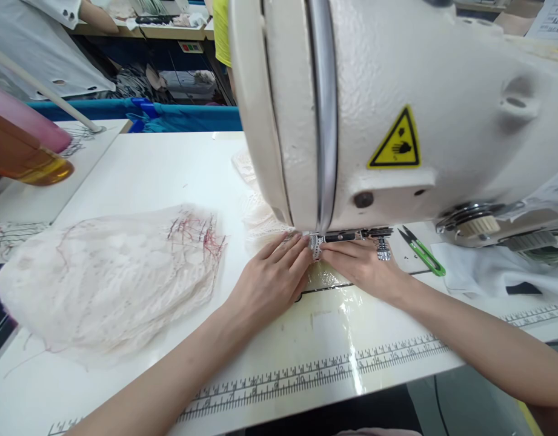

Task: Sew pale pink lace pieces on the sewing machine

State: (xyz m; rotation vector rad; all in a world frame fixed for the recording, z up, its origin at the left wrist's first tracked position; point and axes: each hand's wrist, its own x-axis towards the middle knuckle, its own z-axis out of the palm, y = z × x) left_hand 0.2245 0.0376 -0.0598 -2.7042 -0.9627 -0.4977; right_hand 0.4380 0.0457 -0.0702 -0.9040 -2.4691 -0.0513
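**Hands at the Needle Area of the Sewing Machine**

The left hand (pixel 272 272) lies flat on the surface (pixel 160 175), palm down, fingers extended toward the presser foot. Its fingertips press on a narrow lace strip (pixel 315 245) just under the head of the sewing machine (pixel 397 91). The grip of this hand is not a pinch: the fingers are held together and flat against the material.

The right hand (pixel 363 266) lies opposite, palm down, fingertips meeting the same lace strip from the right side. Its fingers are likewise flat and close together; whether they pinch the strip cannot be determined.

The lace strip sits between both sets of fingertips, directly below the needle area. More pale lace (pixel 260 218) extends behind the left hand, toward the back of the surface.

A pile of lace pieces (pixel 110 278) with loose red threads lies to the left, well apart from the hands. Green thread snips (pixel 421 251) lie to the right of the right hand. A printed ruler (pixel 315 369) runs along the near edge of the surface.
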